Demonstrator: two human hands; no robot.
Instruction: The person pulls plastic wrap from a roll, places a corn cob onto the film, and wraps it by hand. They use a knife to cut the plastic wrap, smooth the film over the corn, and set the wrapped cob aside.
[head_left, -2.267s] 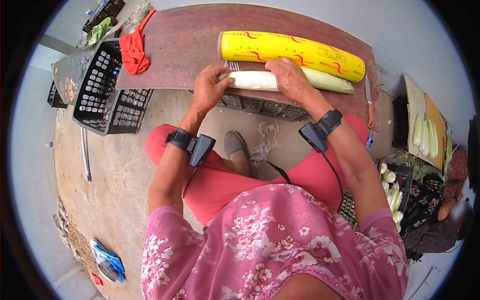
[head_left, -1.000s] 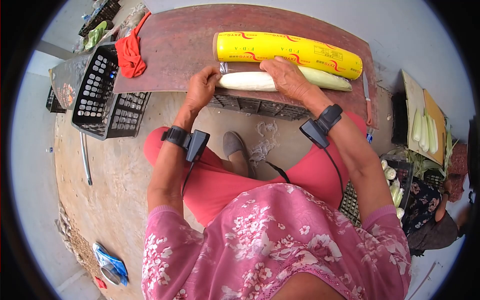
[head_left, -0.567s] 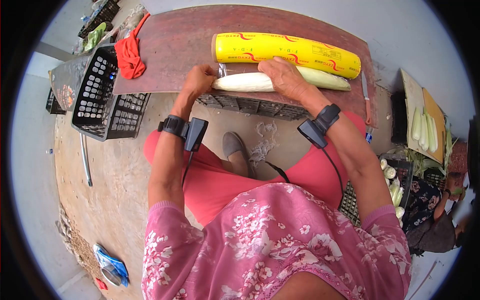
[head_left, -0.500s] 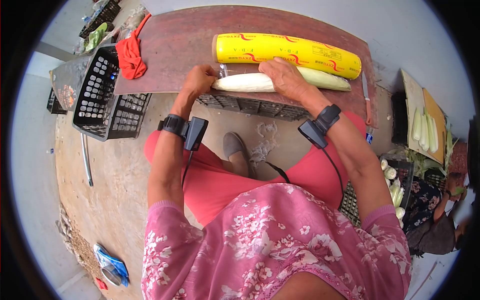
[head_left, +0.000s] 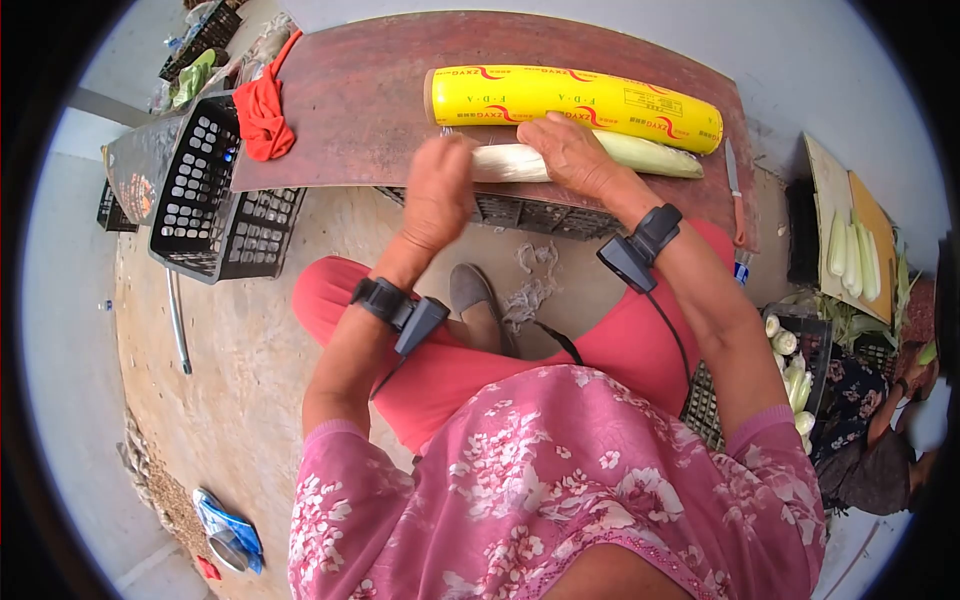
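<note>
A long stalk vegetable [head_left: 650,155], white at its left end and pale green at its right, lies on the table in front of a yellow roll of film [head_left: 590,105]. My right hand [head_left: 570,160] grips it around the middle. At its left end, my left hand [head_left: 440,190] is closed with the back of the hand up. Its fingertips are hidden, so what they hold, if anything, does not show. To the right of the roll lies a knife [head_left: 735,195] with a reddish handle.
The dark red table [head_left: 350,90] holds a red cloth [head_left: 263,120] at its left edge. Black crates [head_left: 200,190] stand at left. On the right, another crate [head_left: 810,350] holds pale vegetables, several stalks [head_left: 855,260] lie on a board, and another person [head_left: 870,430] sits.
My left hand has come right and toward my body, from just beyond the vegetable's left end to over it. My right hand and the vegetable have stayed nearly in place.
</note>
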